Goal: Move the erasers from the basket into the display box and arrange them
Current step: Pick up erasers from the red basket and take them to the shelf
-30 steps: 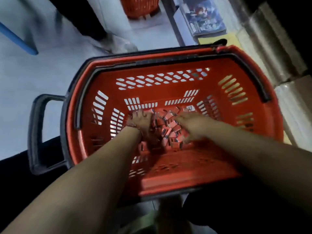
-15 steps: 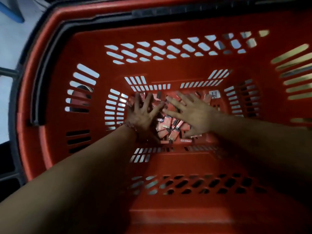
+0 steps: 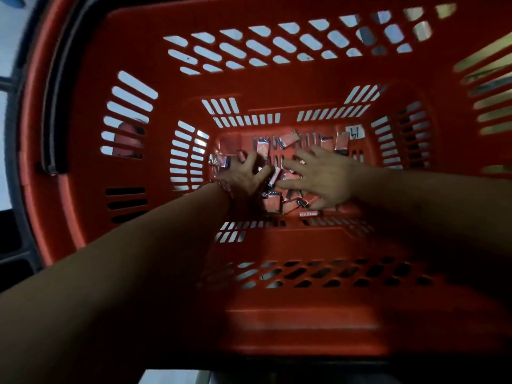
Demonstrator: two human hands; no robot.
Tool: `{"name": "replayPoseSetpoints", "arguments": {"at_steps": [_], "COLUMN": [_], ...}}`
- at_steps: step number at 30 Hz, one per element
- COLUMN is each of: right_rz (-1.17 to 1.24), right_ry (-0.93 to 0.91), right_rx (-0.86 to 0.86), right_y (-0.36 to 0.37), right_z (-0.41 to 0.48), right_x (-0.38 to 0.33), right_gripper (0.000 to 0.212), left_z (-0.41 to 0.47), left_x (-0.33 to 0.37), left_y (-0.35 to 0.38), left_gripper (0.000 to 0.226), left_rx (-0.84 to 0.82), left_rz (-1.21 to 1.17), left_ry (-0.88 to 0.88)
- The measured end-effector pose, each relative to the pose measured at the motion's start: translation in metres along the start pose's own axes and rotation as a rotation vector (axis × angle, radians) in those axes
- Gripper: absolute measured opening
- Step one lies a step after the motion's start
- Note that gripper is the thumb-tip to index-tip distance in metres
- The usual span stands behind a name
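Both my arms reach deep into a red plastic basket (image 3: 277,84) with slotted walls. On its floor lie several small red-wrapped erasers (image 3: 273,203), scattered and partly piled. My left hand (image 3: 241,176) lies on the left of the pile with its fingers curled over some erasers. My right hand (image 3: 324,178) rests palm down on the pile's right side, fingers spread and fairly straight. More erasers (image 3: 288,138) lie loose beyond the fingertips. The display box is out of view.
A small white label (image 3: 356,132) is stuck at the basket's far right floor edge. The basket's dark rim and handle (image 3: 52,106) run along the left. Pale floor shows through the wall slots.
The view has closed in on the basket floor. My left fingers have curled in over erasers on the left, and my right hand has shifted slightly right across the pile.
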State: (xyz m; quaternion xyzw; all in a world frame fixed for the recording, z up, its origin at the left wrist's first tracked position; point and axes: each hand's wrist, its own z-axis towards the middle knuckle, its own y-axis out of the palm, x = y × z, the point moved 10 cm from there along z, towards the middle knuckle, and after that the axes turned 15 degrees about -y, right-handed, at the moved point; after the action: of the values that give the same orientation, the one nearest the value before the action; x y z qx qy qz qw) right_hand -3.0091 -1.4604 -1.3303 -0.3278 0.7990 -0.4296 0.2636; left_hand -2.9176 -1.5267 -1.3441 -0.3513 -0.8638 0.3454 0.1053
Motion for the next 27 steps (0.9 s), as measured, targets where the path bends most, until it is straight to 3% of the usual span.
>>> {"name": "replayPoseSetpoints", "arguments": {"at_steps": [7,9,12,14,17,21,27], "right_rz": [0.027,0.023,0.001,0.0,0.017,0.005,-0.04], "right_ry": [0.03,-0.001,-0.023,-0.038,-0.053,-0.13,-0.179], "right_rx": [0.045,0.042,0.056,0.069,0.074,0.056,0.059], "right_y": [-0.001,0.002,0.005,0.006,0.003,0.001,0.003], "right_z": [0.007,0.007,0.009,0.01,0.009,0.015,0.017], "right_x": [-0.008,-0.008,-0.01,-0.012,-0.01,-0.018,-0.023], "right_gripper": [0.08,0.081,0.087,0.088,0.086,0.073,0.07], "left_z": [0.009,0.007,0.015,0.016,0.011,0.01,0.014], "left_x": [0.002,0.004,0.004,0.004,0.003,-0.007,-0.013], "left_y": [0.006,0.005,0.005,0.002,0.004,-0.01,-0.008], "left_gripper": [0.106,0.102,0.067,0.059,0.072,0.099,0.104], "left_rx": [0.065,0.039,0.022,0.077,0.013,0.049,0.094], "left_rz": [0.114,0.069,-0.069,-0.038,-0.044,-0.151,-0.166], "left_ry": [0.037,0.039,0.021,0.047,0.03,-0.006,0.016]}}
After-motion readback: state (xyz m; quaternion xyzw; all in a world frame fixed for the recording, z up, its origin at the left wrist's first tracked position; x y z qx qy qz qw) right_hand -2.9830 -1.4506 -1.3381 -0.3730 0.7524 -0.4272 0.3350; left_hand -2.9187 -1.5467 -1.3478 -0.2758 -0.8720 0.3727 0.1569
